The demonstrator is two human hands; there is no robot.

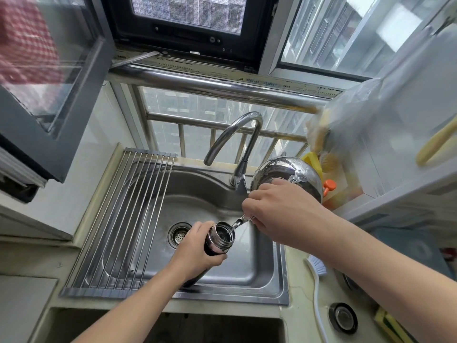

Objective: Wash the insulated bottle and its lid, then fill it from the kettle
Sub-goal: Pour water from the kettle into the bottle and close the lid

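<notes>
Left hand (197,248) is wrapped round the dark, cylindrical insulated bottle with its bare steel neck (218,240), and holds it a little tilted over the stainless steel sink basin (247,268), just beside the drain. My right hand (279,214) is closed on the handle of the round, shiny steel kettle (286,174). The kettle is tipped forward so that its short spout (239,221) sits just above the bottle's open mouth. A thin stream of clear water runs from the spout into the bottle.

By my reckoning the washing is done and I am at the last stage, the filling. How full the bottle is I cannot tell; the inside shows only bright steel rings and a glint of water. The lid is nowhere in view, so I cannot say whether it has been washed. What remains, I judge, is to finish the pour, set the kettle down and fit the lid.

The bottle's neck looks clean and bright, and my fingers hide most of its dark body.
</notes>
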